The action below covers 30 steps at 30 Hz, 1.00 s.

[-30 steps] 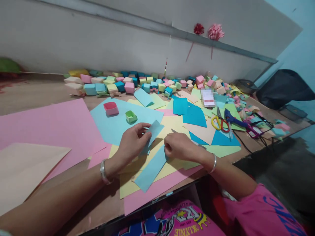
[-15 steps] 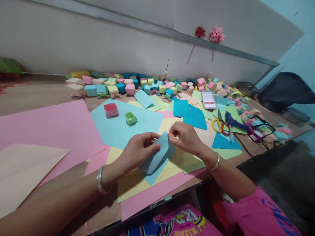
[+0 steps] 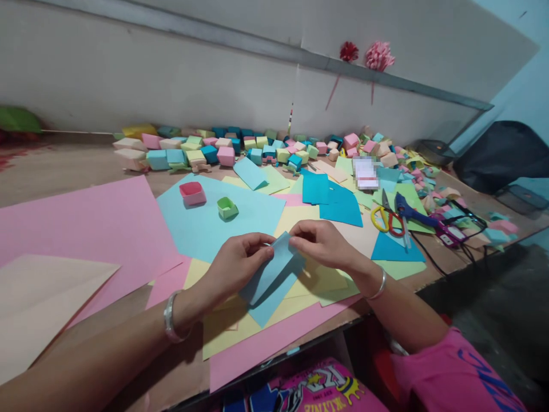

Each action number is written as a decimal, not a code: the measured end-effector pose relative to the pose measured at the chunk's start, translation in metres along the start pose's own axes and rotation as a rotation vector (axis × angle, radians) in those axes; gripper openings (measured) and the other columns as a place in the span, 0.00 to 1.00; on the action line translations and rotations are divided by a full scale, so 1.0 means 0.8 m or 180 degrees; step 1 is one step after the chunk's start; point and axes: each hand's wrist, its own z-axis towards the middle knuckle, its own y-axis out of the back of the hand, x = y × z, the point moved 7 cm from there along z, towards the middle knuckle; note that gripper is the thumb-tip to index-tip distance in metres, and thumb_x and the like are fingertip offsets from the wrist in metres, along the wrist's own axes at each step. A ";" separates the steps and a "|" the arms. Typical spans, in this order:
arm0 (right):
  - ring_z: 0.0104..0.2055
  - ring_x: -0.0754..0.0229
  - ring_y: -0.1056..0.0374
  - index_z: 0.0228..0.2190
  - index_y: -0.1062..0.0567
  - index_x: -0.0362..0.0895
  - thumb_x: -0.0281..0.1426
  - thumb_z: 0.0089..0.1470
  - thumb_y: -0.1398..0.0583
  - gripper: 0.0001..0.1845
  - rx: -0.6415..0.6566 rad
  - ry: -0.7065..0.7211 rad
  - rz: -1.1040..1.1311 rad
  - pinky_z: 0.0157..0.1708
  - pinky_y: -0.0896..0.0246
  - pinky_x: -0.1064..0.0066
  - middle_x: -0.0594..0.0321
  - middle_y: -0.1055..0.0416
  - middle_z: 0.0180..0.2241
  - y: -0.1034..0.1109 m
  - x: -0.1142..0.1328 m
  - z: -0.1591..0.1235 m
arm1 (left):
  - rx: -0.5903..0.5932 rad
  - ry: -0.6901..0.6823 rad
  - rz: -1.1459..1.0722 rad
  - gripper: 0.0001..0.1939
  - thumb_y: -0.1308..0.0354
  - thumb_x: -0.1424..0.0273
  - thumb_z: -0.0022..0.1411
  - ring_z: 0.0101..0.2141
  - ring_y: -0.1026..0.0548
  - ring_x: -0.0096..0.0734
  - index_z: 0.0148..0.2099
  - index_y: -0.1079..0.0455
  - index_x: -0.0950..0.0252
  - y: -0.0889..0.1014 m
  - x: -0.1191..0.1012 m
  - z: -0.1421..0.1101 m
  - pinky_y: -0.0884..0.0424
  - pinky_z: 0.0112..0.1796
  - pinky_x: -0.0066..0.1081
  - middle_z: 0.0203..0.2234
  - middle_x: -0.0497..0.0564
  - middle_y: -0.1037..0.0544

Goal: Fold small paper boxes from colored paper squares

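Observation:
A light blue paper strip (image 3: 274, 274), folded over on itself, is held just above the yellow sheets (image 3: 309, 280) near the table's front edge. My left hand (image 3: 238, 263) pinches its left upper edge with closed fingers. My right hand (image 3: 321, 243) pinches its top right corner, fingers pressed together. Both wrists wear silver bangles. Beyond the hands, a small pink paper box (image 3: 193, 193) and a small green paper box (image 3: 227, 207) sit on a large light blue sheet (image 3: 206, 226).
Big pink (image 3: 86, 229) and peach (image 3: 38, 297) sheets cover the left. Several folded paper boxes (image 3: 257, 149) line the wall. Scissors (image 3: 386, 217) with yellow and red handles, a blue glue gun (image 3: 412, 212) with cables, and dark blue sheets (image 3: 330, 200) lie to the right.
The strip lay long on the table a second ago; both hands have folded it in half and lifted it. My right hand moved up from the strip's lower part to its top corner.

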 end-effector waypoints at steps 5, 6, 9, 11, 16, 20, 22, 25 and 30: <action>0.26 0.69 0.40 0.26 0.25 0.41 0.30 0.50 0.40 0.05 -0.0039 -0.0212 0.0299 0.26 0.46 0.75 0.67 0.31 0.24 -0.007 -0.010 0.002 | 0.0275 -0.0154 0.0157 0.16 0.41 0.59 0.54 0.25 0.34 0.25 0.39 0.25 0.66 -0.005 -0.007 0.002 0.40 0.25 0.24 0.24 0.46 0.27; 0.26 0.69 0.40 0.26 0.25 0.41 0.30 0.50 0.40 0.05 -0.0051 -0.0209 0.0333 0.26 0.46 0.75 0.66 0.31 0.24 -0.008 -0.010 0.002 | 0.0296 -0.0202 0.0260 0.15 0.41 0.59 0.54 0.25 0.34 0.25 0.38 0.25 0.65 -0.005 -0.008 0.002 0.40 0.25 0.24 0.24 0.45 0.27; 0.26 0.69 0.39 0.25 0.25 0.41 0.31 0.49 0.39 0.06 -0.0054 -0.0186 0.0425 0.26 0.46 0.76 0.66 0.31 0.24 -0.013 -0.011 0.003 | 0.0272 -0.0245 0.0570 0.13 0.42 0.60 0.54 0.24 0.37 0.23 0.32 0.25 0.65 -0.003 -0.008 0.002 0.43 0.24 0.23 0.21 0.44 0.30; 0.25 0.69 0.38 0.26 0.24 0.41 0.31 0.50 0.38 0.06 0.0038 -0.0184 0.0556 0.25 0.45 0.76 0.66 0.31 0.23 -0.017 -0.008 0.003 | 0.0220 -0.0223 0.0669 0.14 0.43 0.59 0.56 0.22 0.40 0.22 0.30 0.27 0.65 -0.001 -0.006 0.002 0.45 0.23 0.23 0.18 0.42 0.34; 0.27 0.67 0.34 0.30 0.23 0.42 0.29 0.54 0.42 0.07 -0.0093 0.0130 0.0124 0.28 0.41 0.75 0.64 0.26 0.27 0.010 0.016 -0.012 | 0.0163 -0.0262 0.0742 0.16 0.42 0.55 0.55 0.21 0.42 0.22 0.28 0.28 0.64 0.000 -0.012 -0.002 0.46 0.22 0.23 0.17 0.42 0.36; 0.35 0.63 0.31 0.34 0.23 0.44 0.33 0.58 0.43 0.09 -0.1409 0.0377 -0.1261 0.36 0.39 0.71 0.60 0.24 0.35 0.104 0.015 -0.063 | -0.0041 -0.0119 0.0849 0.17 0.40 0.53 0.51 0.21 0.38 0.24 0.29 0.26 0.63 0.006 -0.013 -0.003 0.43 0.21 0.23 0.19 0.43 0.30; 0.40 0.59 0.31 0.37 0.24 0.43 0.33 0.60 0.45 0.11 -0.2141 -0.0226 -0.2112 0.40 0.40 0.69 0.57 0.25 0.38 0.160 -0.016 -0.102 | -0.0137 0.0021 0.0783 0.19 0.39 0.51 0.49 0.22 0.33 0.26 0.32 0.25 0.62 0.009 -0.008 -0.001 0.40 0.21 0.23 0.21 0.45 0.25; 0.46 0.52 0.32 0.38 0.24 0.40 0.32 0.61 0.47 0.14 -0.2465 -0.1790 -0.3052 0.43 0.42 0.65 0.49 0.26 0.40 0.224 -0.083 -0.159 | -0.0250 0.0114 0.0631 0.20 0.37 0.50 0.47 0.24 0.29 0.30 0.34 0.23 0.61 0.010 0.000 0.002 0.36 0.22 0.24 0.24 0.47 0.21; 0.44 0.51 0.30 0.39 0.24 0.39 0.34 0.61 0.47 0.14 -0.2159 -0.2247 -0.3072 0.41 0.42 0.67 0.49 0.25 0.39 0.240 -0.136 -0.172 | -0.0271 0.0036 0.0571 0.20 0.37 0.50 0.47 0.25 0.26 0.32 0.34 0.22 0.60 0.008 0.003 0.001 0.33 0.22 0.25 0.25 0.48 0.19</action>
